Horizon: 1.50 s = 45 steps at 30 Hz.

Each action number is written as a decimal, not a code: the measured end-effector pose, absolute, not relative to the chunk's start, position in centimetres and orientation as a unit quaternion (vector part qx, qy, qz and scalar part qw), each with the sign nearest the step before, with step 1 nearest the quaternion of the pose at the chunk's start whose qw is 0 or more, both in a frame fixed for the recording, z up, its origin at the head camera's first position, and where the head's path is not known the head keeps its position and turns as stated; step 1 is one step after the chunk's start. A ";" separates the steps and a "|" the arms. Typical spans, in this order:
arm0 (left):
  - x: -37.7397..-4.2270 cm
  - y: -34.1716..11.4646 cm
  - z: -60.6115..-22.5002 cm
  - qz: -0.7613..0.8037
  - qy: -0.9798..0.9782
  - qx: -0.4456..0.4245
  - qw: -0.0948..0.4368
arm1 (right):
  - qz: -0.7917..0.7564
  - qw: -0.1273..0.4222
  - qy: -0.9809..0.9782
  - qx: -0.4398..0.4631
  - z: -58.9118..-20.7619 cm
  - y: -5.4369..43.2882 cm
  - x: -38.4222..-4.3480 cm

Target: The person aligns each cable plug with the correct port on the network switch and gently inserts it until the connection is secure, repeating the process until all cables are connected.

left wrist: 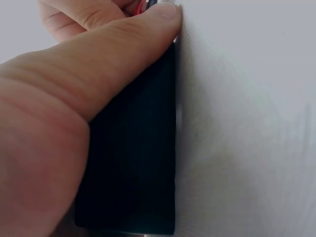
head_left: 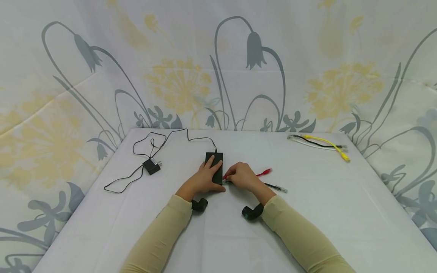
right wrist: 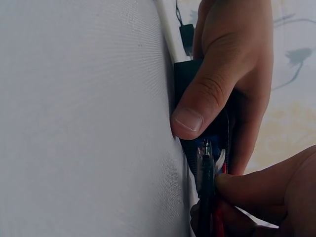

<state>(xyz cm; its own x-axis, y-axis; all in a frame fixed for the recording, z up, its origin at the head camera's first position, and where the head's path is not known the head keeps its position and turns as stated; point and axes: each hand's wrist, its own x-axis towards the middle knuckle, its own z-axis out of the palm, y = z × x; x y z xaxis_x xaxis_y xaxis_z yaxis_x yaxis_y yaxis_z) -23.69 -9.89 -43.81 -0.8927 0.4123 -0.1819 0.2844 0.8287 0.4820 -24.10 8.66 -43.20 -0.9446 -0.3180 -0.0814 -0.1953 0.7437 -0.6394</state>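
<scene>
A small black network switch [head_left: 217, 176] lies flat on the white table. My left hand [head_left: 205, 178] holds it, fingers spread over its top and thumb along the near end. From the right, my right hand [head_left: 243, 176] pinches a red network cable [head_left: 264, 172] and a black network cable [head_left: 273, 186] close to the switch's port side. In the right wrist view, the black cable's clear plug [right wrist: 202, 155] points at the ports, just below my left thumb. The red cable's plug end is mostly hidden behind it. In the left wrist view, the switch [left wrist: 143, 148] extends below my left thumb [left wrist: 118, 44].
A black power adapter [head_left: 151, 166] lies on the left, its thin cord [head_left: 201, 138] looping to the switch's far end. At the back right lie a yellow network cable [head_left: 329, 142], a black cable [head_left: 315, 142] and a white one [head_left: 308, 144]. Flower-patterned curtain [head_left: 191, 45] surrounds the table.
</scene>
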 end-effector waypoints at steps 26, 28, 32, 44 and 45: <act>-24.0 -9.9 -44.4 0.246 0.943 0.175 0.138 | -0.287 0.094 0.935 -0.183 -43.0 9.5 -24.0; -24.0 -9.9 -44.3 0.245 0.943 0.174 0.140 | -0.285 0.099 0.937 -0.179 -42.9 9.8 -24.1; -23.9 -9.9 -44.3 0.241 0.945 0.171 0.141 | -0.285 0.105 0.938 -0.165 -42.6 10.7 -24.4; -23.8 -9.8 -44.0 0.240 0.946 0.162 0.147 | -0.277 0.100 0.942 -0.161 -42.4 13.0 -25.5; -23.8 -9.8 -44.1 0.240 0.946 0.163 0.147 | -0.277 0.098 0.941 -0.165 -42.4 13.3 -25.7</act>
<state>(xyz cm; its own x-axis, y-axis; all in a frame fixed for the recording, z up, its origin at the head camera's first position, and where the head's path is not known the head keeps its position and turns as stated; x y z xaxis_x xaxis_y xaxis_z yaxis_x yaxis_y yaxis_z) -23.76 -9.77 -44.06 -0.9041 0.3780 -0.1994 0.2369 0.8317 0.5022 -25.69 13.26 -42.38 -0.9260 -0.3658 -0.0931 -0.2573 0.7920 -0.5536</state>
